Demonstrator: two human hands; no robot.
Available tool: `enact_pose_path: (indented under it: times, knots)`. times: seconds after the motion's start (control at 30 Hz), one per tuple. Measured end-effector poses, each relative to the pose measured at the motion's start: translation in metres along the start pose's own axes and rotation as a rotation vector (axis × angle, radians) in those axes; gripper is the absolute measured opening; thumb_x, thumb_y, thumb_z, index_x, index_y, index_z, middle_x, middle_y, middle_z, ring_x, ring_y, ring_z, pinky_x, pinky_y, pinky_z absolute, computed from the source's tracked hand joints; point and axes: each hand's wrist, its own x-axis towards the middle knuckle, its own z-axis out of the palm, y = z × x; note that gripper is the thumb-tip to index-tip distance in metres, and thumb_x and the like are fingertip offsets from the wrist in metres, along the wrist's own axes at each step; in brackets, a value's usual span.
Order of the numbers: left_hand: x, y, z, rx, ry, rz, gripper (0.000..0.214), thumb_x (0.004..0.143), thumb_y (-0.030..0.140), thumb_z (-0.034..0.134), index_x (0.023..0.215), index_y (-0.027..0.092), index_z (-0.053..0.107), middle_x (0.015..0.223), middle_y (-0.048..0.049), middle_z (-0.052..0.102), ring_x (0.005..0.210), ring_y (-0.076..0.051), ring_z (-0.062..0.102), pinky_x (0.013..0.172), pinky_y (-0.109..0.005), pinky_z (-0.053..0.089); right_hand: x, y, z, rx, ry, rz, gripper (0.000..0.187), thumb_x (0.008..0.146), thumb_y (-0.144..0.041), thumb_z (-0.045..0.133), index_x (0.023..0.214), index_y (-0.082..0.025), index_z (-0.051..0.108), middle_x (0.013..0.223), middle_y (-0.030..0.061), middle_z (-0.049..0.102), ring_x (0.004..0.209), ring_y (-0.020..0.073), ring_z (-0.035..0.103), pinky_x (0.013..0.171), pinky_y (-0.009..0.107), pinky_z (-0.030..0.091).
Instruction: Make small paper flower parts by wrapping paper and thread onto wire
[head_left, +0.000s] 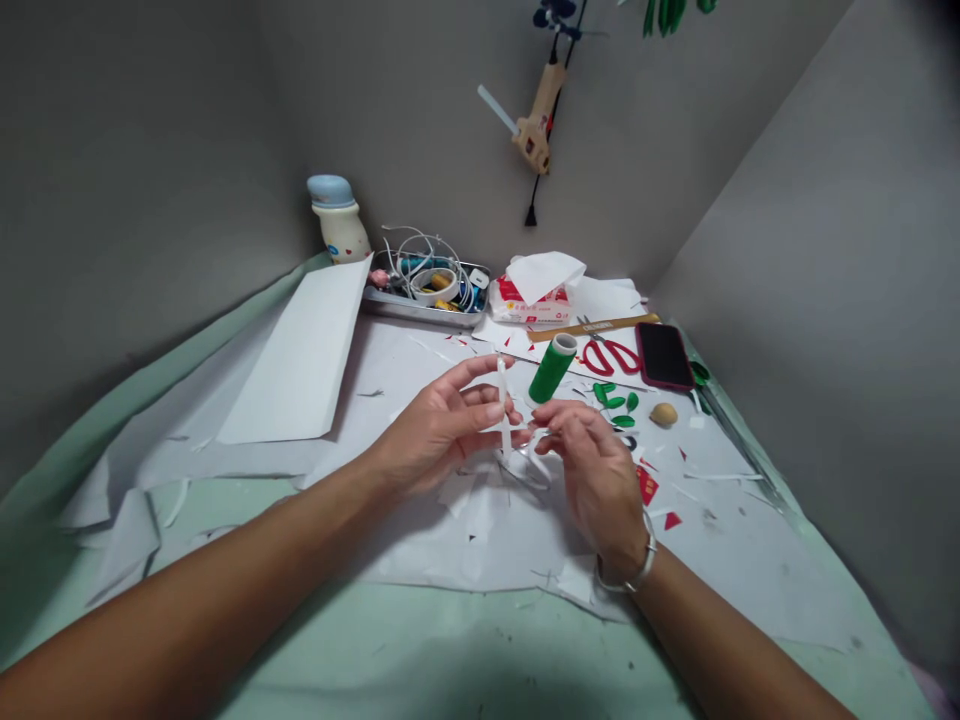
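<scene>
Above the paper-covered table, my left hand [450, 420] pinches a narrow white strip [504, 400] between thumb and fingers, the strip standing roughly upright. It curls down into a loop below the fingers. My right hand [596, 470], a bangle at its wrist, is closed at the fingertips on what looks like the other end of this strip; the fingers partly hide it. Just beyond the right hand stands a green spool of thread [552, 370], slightly tilted in view. Small green leaf shapes [616, 403] lie to its right.
A metal tray [427, 310] of cords and tape stands at the back, with a tissue pack [531, 302] beside it. Red-handled scissors [611, 355], a ruler [596, 327] and a phone [664, 355] lie back right. A folded white sheet [300, 360] stands left. A glue gun [538, 120] hangs above.
</scene>
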Motion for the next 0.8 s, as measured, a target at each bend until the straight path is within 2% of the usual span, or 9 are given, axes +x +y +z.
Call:
enact_pose_path:
  times: [0.1,0.2,0.3,0.37,0.47,0.6,0.8]
  knots:
    - [0.000,0.002,0.000,-0.017,0.036,0.017,0.043,0.078,0.004,0.068,0.116,0.022,0.059,0.084,-0.0009,0.063,0.082,-0.016,0.063,0.089,-0.047,0.054,0.000,0.002,0.002,0.087,0.048,0.125,0.035,0.097,-0.046,0.046,0.076,-0.021,0.061,0.096,0.0047,0.065,0.082,0.0174,0.061,0.074,0.032,0.051]
    - [0.001,0.003,0.000,-0.023,0.057,0.021,0.044,0.077,0.003,0.068,0.116,0.022,0.059,0.084,-0.0013,0.062,0.081,-0.015,0.063,0.088,-0.045,0.055,-0.002,0.000,0.004,0.047,0.052,0.235,0.041,0.095,-0.054,0.042,0.084,-0.020,0.062,0.088,0.0059,0.065,0.072,0.0174,0.061,0.060,0.030,0.051]
    - [0.000,0.004,0.002,-0.014,0.084,0.017,0.044,0.076,0.002,0.069,0.115,0.021,0.060,0.082,-0.0011,0.062,0.080,-0.015,0.063,0.087,-0.042,0.056,-0.003,-0.003,0.006,-0.018,0.054,0.288,0.039,0.093,-0.057,0.044,0.089,-0.021,0.059,0.075,0.0021,0.060,0.057,0.0145,0.055,0.045,0.026,0.041]
    - [0.000,0.005,0.002,0.000,0.101,0.018,0.043,0.076,0.003,0.069,0.115,0.021,0.060,0.081,-0.0008,0.062,0.080,-0.015,0.063,0.086,-0.041,0.056,-0.002,-0.005,0.005,-0.085,0.064,0.218,0.032,0.089,-0.051,0.056,0.077,-0.022,0.052,0.076,0.0005,0.058,0.056,0.0122,0.051,0.047,0.025,0.040]
    - [0.001,0.005,0.002,0.020,0.114,0.035,0.044,0.076,0.004,0.070,0.115,0.021,0.060,0.082,-0.0002,0.062,0.081,-0.015,0.063,0.086,-0.040,0.056,0.000,-0.007,0.003,-0.193,0.055,0.082,0.038,0.084,-0.035,0.067,0.065,-0.023,0.037,0.084,0.0018,0.059,0.067,0.0133,0.053,0.061,0.027,0.044]
    - [0.002,0.003,-0.001,0.046,0.121,0.062,0.044,0.076,0.006,0.071,0.115,0.021,0.060,0.082,-0.0002,0.062,0.081,-0.014,0.062,0.086,-0.039,0.055,0.001,-0.009,0.001,-0.310,0.046,-0.009,0.035,0.084,-0.025,0.064,0.064,-0.023,0.035,0.084,0.0027,0.061,0.080,0.0171,0.057,0.075,0.031,0.044]
    - [0.005,0.002,-0.008,0.082,0.099,0.060,0.043,0.077,0.007,0.071,0.116,0.022,0.059,0.084,-0.0010,0.061,0.084,-0.016,0.062,0.087,-0.041,0.054,0.000,-0.015,0.001,-0.426,-0.014,-0.143,0.037,0.083,-0.018,0.064,0.062,-0.024,0.034,0.090,0.0058,0.068,0.085,0.0202,0.063,0.075,0.034,0.045]
